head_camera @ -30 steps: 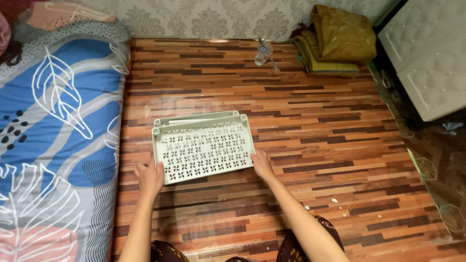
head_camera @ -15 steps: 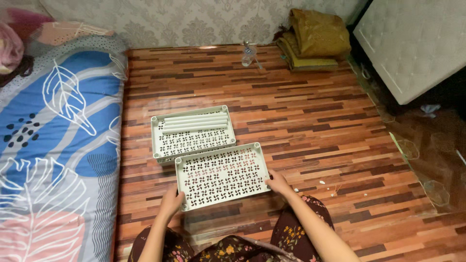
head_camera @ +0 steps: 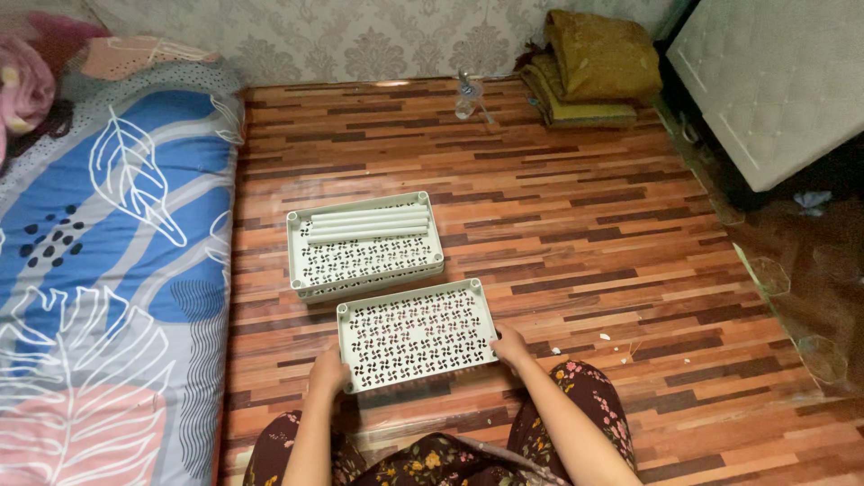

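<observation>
A pale green perforated plastic tray (head_camera: 415, 332) lies flat on the wood-pattern floor just in front of my knees. My left hand (head_camera: 328, 373) grips its near left corner and my right hand (head_camera: 510, 346) grips its right edge. Behind it, touching or nearly so, stands a stack of matching trays (head_camera: 364, 258). Several white tubes (head_camera: 367, 225) lie side by side in the top tray of that stack, along its far side.
A mattress with a blue leaf-print cover (head_camera: 99, 261) runs along the left. Folded mustard blankets (head_camera: 589, 67) and a clear bottle (head_camera: 465, 97) sit by the patterned wall. A white padded panel (head_camera: 769, 81) stands at the right.
I lifted the top tray off the stack and brought it toward me, then set it down on the floor in front of the stack. The tubes in the tray beneath came into view.
</observation>
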